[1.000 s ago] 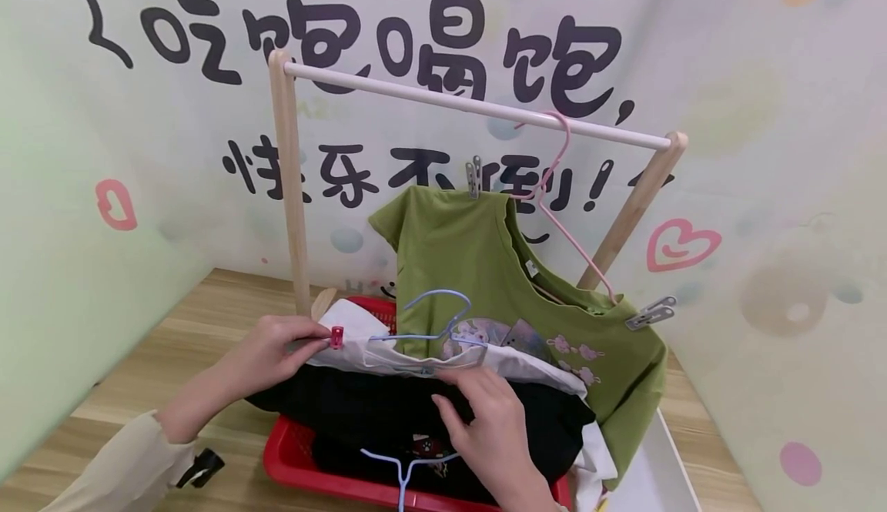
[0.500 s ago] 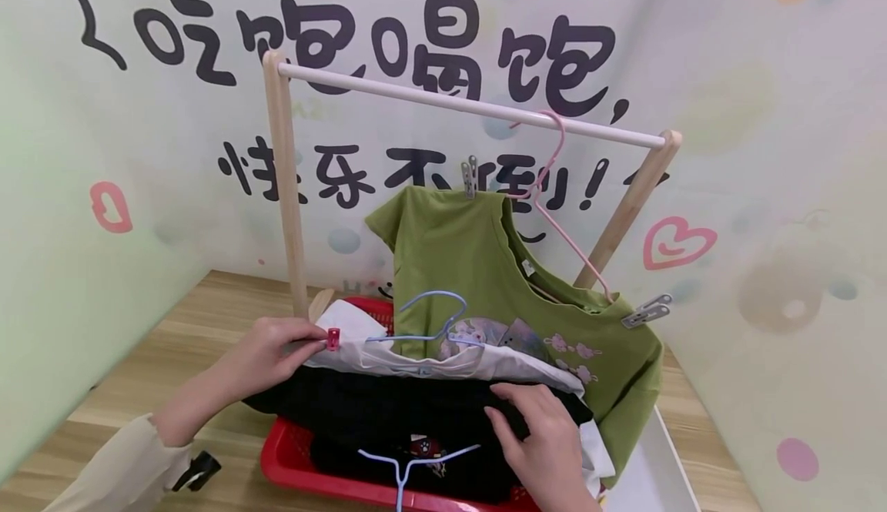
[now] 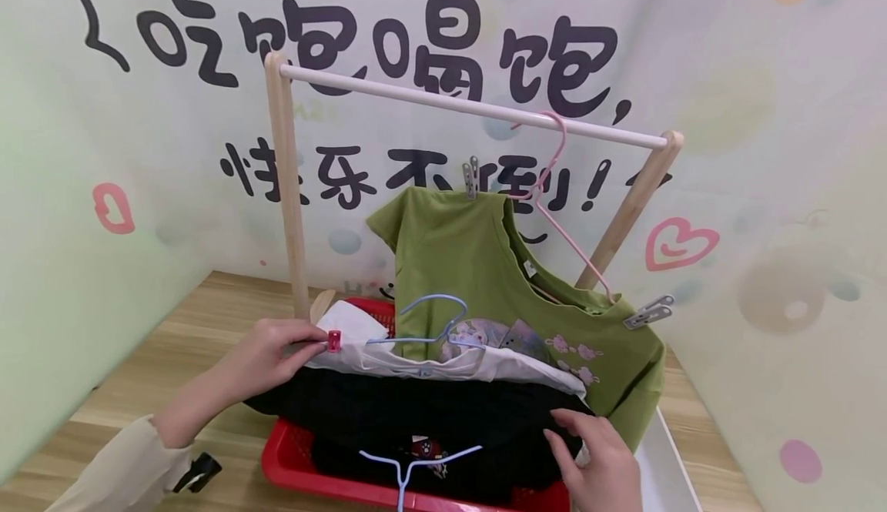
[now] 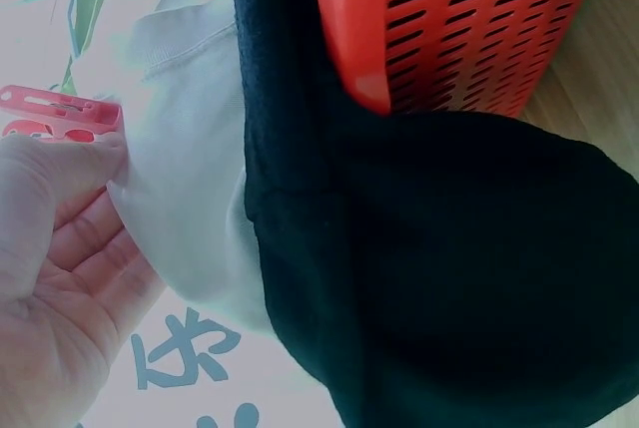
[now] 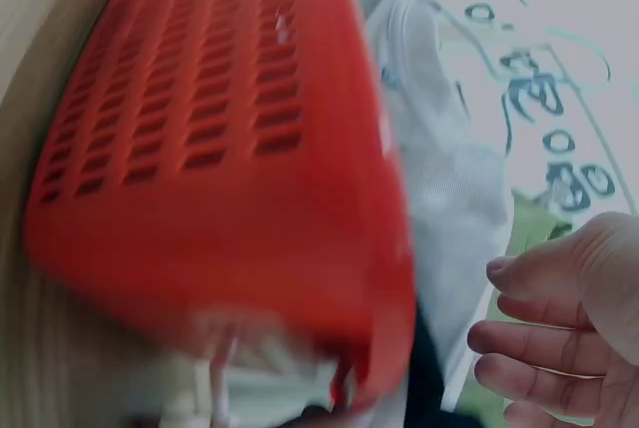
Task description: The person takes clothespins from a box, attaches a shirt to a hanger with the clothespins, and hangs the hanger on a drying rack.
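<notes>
My left hand (image 3: 273,350) pinches the shoulder of a white shirt (image 3: 433,366), right beside a pinkish-red clothespin (image 3: 334,341) on it. In the left wrist view the thumb lies just under the clothespin (image 4: 65,114) at the shirt's edge. A blue hanger (image 3: 433,338) sits at the shirt's neckline. Black clothing (image 3: 409,408) lies in front of the shirt, over a red basket (image 3: 284,450). My right hand (image 3: 601,458) hovers near the black clothing's right end, fingers loosely bent and holding nothing. In the right wrist view its fingertips (image 5: 489,338) are apart from the white shirt.
Behind stands a wooden rack with a white rod (image 3: 416,98). A green T-shirt (image 3: 457,242) hangs there from a pink hanger (image 3: 554,165), with grey clothespins (image 3: 650,312) on it. Another blue hanger (image 3: 409,466) lies at the basket's front. A white tray (image 3: 661,450) is at right.
My right hand has moved from the middle of the white shirt's collar rightward and down to the right end of the clothes. The left hand keeps its pinch on the white shirt.
</notes>
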`<action>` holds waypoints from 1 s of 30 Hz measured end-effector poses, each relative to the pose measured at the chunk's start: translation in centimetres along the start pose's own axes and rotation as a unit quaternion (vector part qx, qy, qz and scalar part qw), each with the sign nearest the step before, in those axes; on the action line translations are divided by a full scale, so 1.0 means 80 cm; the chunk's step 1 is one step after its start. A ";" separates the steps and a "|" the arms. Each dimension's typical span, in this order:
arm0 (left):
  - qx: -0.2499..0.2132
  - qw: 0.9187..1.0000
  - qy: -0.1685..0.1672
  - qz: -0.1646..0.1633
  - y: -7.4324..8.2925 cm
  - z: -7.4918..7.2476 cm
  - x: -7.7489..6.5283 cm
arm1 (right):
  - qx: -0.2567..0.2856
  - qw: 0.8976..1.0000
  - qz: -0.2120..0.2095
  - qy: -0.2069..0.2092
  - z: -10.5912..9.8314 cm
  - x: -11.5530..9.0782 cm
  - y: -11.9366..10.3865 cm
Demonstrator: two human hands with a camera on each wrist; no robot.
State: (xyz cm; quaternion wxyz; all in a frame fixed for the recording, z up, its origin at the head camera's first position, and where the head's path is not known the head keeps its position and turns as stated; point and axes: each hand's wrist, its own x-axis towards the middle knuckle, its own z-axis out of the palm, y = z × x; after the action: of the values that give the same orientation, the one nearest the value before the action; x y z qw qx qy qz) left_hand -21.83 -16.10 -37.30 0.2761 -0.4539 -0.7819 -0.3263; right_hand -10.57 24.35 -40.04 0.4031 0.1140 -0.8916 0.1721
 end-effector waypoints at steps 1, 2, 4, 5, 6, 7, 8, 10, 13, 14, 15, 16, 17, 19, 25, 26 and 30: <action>-0.001 1.000 -0.001 0.000 0.000 0.000 0.000 | -0.005 1.000 0.005 0.004 -0.001 -0.003 0.006; -0.001 1.000 -0.001 0.000 0.000 0.000 0.000 | -0.008 1.000 0.009 0.007 -0.002 -0.006 0.013; -0.001 1.000 -0.002 -0.002 0.000 0.000 0.000 | -0.004 1.000 0.008 0.013 -0.003 -0.013 0.027; -0.001 1.000 -0.002 -0.002 0.000 0.000 0.000 | 0.000 1.000 0.005 0.016 -0.004 -0.016 0.034; -0.001 1.000 -0.002 -0.003 -0.001 0.000 0.000 | 0.002 1.000 0.007 0.017 -0.004 -0.019 0.040; 0.000 1.000 -0.002 -0.003 -0.001 0.000 0.000 | 0.003 1.000 0.011 0.016 -0.005 -0.022 0.046; 0.000 1.000 -0.002 -0.004 -0.001 0.000 0.000 | 0.006 1.000 0.020 0.014 -0.005 -0.025 0.051; 0.000 1.000 -0.003 -0.006 0.000 0.000 0.000 | 0.007 0.999 0.045 0.004 -0.007 -0.029 0.059; 0.000 1.000 -0.004 -0.007 0.000 0.000 0.000 | 0.018 0.996 0.092 -0.013 -0.010 -0.036 0.068; 0.000 1.000 -0.004 -0.007 0.000 0.000 0.001 | 0.027 0.994 0.103 -0.014 -0.011 -0.039 0.072; -0.001 1.000 -0.004 -0.007 0.000 0.000 0.001 | 0.034 0.993 0.114 -0.020 -0.011 -0.042 0.075; 0.000 1.000 -0.003 -0.007 0.000 0.000 0.001 | 0.044 0.992 0.118 -0.026 -0.011 -0.044 0.080; 0.000 1.000 -0.003 -0.006 0.000 0.000 0.001 | 0.051 0.991 0.118 -0.033 -0.011 -0.047 0.084; 0.001 1.000 -0.001 -0.006 -0.001 0.000 0.001 | 0.058 0.990 0.118 -0.059 -0.010 -0.054 0.095; -0.001 1.000 0.000 -0.006 -0.001 0.000 0.000 | 0.018 0.945 0.192 -0.266 -0.007 -0.063 0.122; -0.002 1.000 0.000 -0.006 0.000 0.000 0.000 | 0.008 0.935 0.201 -0.293 -0.005 -0.064 0.124; -0.002 1.000 -0.004 -0.009 0.001 0.000 0.001 | -0.018 0.921 0.205 -0.331 0.006 -0.066 0.131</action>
State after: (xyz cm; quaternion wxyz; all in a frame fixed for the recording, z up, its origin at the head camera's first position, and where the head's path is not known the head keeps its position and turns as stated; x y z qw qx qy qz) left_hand -21.81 -16.02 -37.25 0.2690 -0.4484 -0.7865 -0.3288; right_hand -11.02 34.09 -46.58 0.0429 -0.0281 -0.9809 0.1875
